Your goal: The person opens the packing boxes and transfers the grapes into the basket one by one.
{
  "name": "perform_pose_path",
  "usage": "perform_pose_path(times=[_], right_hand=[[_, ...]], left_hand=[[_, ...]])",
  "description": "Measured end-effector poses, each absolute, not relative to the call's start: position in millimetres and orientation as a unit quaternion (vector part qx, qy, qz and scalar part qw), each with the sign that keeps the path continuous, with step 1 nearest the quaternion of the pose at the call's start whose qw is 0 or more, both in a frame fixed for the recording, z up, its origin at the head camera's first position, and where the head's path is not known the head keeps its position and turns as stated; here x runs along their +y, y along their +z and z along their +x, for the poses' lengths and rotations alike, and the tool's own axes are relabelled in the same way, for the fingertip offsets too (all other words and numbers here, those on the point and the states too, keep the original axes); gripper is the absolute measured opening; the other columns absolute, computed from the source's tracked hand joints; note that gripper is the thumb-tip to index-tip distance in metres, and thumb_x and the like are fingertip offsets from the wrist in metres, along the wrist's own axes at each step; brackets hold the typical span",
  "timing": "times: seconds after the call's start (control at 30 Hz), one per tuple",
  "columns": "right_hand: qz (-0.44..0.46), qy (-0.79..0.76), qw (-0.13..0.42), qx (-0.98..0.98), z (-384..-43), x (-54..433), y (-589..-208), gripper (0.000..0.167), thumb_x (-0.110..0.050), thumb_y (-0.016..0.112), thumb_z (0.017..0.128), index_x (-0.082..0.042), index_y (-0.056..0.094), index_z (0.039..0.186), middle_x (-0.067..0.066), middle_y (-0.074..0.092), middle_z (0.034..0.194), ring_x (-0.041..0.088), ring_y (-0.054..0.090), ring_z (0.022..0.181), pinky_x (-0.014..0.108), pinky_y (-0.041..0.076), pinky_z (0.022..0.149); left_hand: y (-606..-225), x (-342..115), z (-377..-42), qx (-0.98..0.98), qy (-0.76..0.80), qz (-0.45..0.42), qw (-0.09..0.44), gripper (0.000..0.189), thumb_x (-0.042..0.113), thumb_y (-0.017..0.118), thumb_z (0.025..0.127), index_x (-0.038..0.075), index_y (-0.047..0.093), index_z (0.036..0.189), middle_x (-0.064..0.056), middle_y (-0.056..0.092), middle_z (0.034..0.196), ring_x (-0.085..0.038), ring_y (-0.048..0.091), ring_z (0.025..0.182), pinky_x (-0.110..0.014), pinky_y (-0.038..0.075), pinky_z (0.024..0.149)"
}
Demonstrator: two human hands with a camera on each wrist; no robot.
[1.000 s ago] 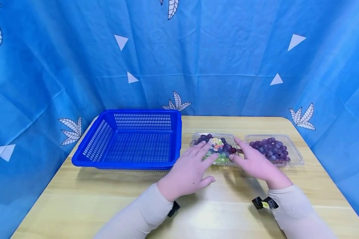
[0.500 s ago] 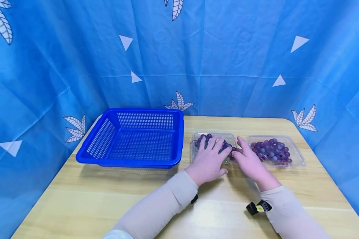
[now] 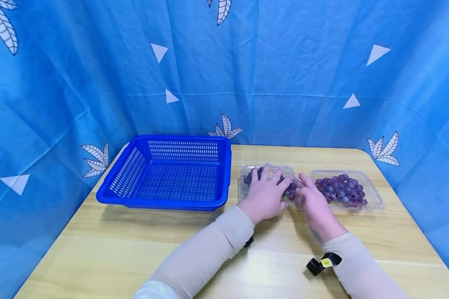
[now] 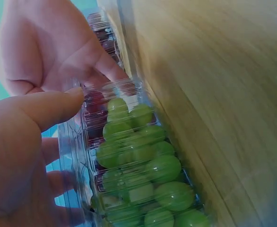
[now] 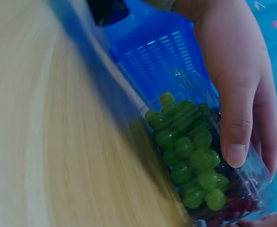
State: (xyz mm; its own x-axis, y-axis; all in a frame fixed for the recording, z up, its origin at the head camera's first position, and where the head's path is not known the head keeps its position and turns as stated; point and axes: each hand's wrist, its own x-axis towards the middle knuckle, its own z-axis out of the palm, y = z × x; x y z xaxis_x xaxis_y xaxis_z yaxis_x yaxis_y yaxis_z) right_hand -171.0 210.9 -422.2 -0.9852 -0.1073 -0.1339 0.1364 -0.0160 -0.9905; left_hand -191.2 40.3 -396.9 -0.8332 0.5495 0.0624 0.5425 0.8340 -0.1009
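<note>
A clear plastic clamshell box [image 3: 242,192] of grapes sits on the table right of centre. Dark purple grapes [image 3: 292,192] show through it, and green grapes [image 5: 190,165] fill its near side. Across the lid lies my left hand [image 3: 265,194], fingers spread over the top, thumb [image 4: 58,109] along the near edge. My right hand [image 3: 317,214] is at the box's right end, with curled fingers and thumb on the edge of the plastic. The fingertips of that hand are partly hidden behind the clear wall.
To the right lies a second clear clamshell box [image 3: 372,189] holding purple grapes [image 3: 340,190]. A blue plastic basket [image 3: 164,204] with slotted sides stands at the left. Behind the wooden table [image 3: 116,249] hangs a blue patterned curtain [image 3: 284,83].
My left hand has moved right and forward onto the lid, covering its round label. My right hand has drawn in at the box's right end, its fingers more curled. The basket stays put.
</note>
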Motion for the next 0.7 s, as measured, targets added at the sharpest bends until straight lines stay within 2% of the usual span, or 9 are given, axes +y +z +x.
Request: perform_pose_path(times=[0.1,0.17,0.2,0.27,0.4,0.57,0.7], right_hand=[[-0.008,-0.767,0.097,0.635,-170.9,212.6,-425.8,0.065,-0.002,0.026,0.103,-0.003,-0.004,0.161,0.010,-0.007,0.169,0.026,-0.005,0.154,0.046,-0.004,0.122],[-0.021,-0.794,0.112,0.597,-171.1,214.3,-428.3,0.067,0.002,0.022,0.100,-0.002,-0.009,0.160,0.008,-0.013,0.168,0.023,-0.010,0.153,0.043,-0.006,0.121],[-0.026,-0.800,0.119,0.588,-171.4,215.3,-429.6,0.070,0.004,0.021,0.098,-0.002,-0.010,0.159,0.007,-0.015,0.168,0.022,-0.012,0.153,0.041,-0.003,0.121],[-0.031,-0.807,0.129,0.575,-172.1,217.2,-432.3,0.075,0.007,0.023,0.093,-0.004,-0.011,0.160,0.004,-0.016,0.168,0.020,-0.012,0.153,0.037,0.010,0.118],[-0.044,-0.806,0.139,0.574,-173.0,219.9,-437.5,0.083,0.012,0.029,0.088,-0.006,-0.008,0.161,0.003,-0.015,0.168,0.021,-0.007,0.154,0.033,0.014,0.120],[-0.069,-0.797,0.145,0.582,-174.4,222.6,-443.8,0.091,0.015,0.033,0.084,-0.008,-0.010,0.161,0.004,-0.016,0.168,0.025,-0.006,0.154,0.043,0.000,0.122],[-0.082,-0.775,0.152,0.607,-174.7,223.9,-448.2,0.096,0.018,0.035,0.083,-0.011,-0.013,0.161,0.003,-0.021,0.167,0.025,-0.015,0.152,0.050,-0.008,0.119]], left_hand=[[-395.9,40.4,-191.2,-0.958,0.043,-0.283,0.032,0.077,0.064,0.059,0.093,0.036,0.031,0.159,0.000,0.026,0.166,-0.041,0.021,0.149,-0.066,0.022,0.114],[-395.5,40.8,-191.5,-0.957,0.050,-0.284,0.030,0.076,0.063,0.057,0.094,0.034,0.031,0.159,0.000,0.028,0.165,-0.041,0.025,0.148,-0.066,0.024,0.113],[-395.0,40.8,-191.8,-0.957,0.053,-0.285,0.031,0.076,0.063,0.057,0.094,0.034,0.031,0.159,0.000,0.029,0.164,-0.041,0.026,0.148,-0.067,0.025,0.112],[-394.1,40.7,-192.5,-0.956,0.062,-0.286,0.033,0.075,0.062,0.056,0.095,0.033,0.032,0.159,-0.001,0.031,0.163,-0.042,0.028,0.147,-0.067,0.027,0.111],[-391.0,40.7,-193.7,-0.952,0.071,-0.295,0.031,0.073,0.060,0.056,0.096,0.030,0.034,0.159,-0.004,0.034,0.162,-0.046,0.032,0.144,-0.067,0.031,0.109],[-389.9,42.2,-196.3,-0.947,0.092,-0.307,0.020,0.071,0.057,0.055,0.099,0.029,0.032,0.160,-0.005,0.032,0.163,-0.048,0.033,0.142,-0.066,0.034,0.108],[-391.1,43.7,-196.8,-0.944,0.103,-0.312,0.020,0.063,0.047,0.053,0.103,0.029,0.032,0.159,-0.008,0.033,0.162,-0.050,0.035,0.141,-0.065,0.037,0.107]])
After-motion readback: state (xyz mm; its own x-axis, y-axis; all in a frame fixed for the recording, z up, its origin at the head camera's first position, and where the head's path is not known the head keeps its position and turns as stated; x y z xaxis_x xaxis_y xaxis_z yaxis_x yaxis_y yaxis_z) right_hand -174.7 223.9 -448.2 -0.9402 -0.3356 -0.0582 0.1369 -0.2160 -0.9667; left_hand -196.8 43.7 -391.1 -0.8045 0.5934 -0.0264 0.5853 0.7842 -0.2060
